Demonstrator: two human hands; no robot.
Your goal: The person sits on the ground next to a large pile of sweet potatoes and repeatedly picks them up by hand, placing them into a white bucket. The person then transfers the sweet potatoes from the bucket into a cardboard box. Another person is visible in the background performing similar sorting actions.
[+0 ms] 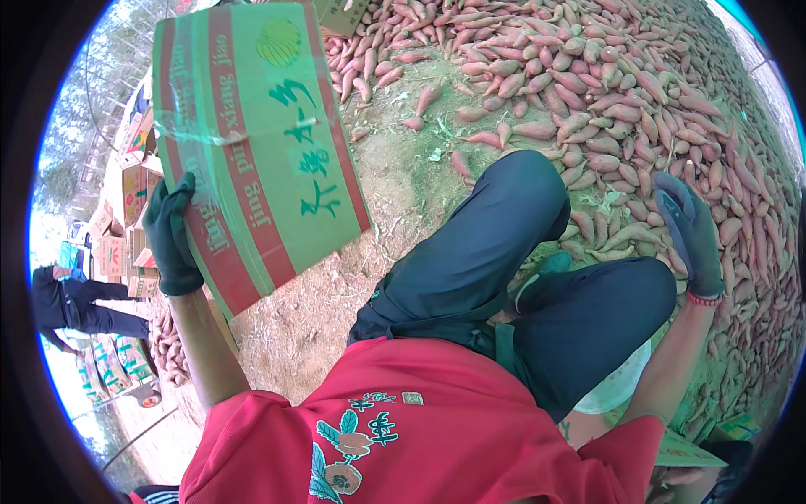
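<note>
My left hand [171, 236], in a dark glove, grips the near-left edge of a cardboard box [296, 233]. The box is tilted. Red stripes, writing and a yellow fruit print cover its face, and clear tape runs across it. What is inside cannot be seen. On the other side, my right hand [689, 233], also gloved and with a red bracelet at the wrist, is beside the heap of sweet potatoes [604, 120]. Its fingers are loosely extended, and I see nothing in it.
Loose sweet potatoes [428, 99] lie on the bare soil [308, 331] before my bent legs. Another carton [340, 16] stands at the far edge. To the left are stacked cartons [132, 189], a person [94, 302] and a loaded cart [148, 400]. A white round object [617, 384] sits beneath me.
</note>
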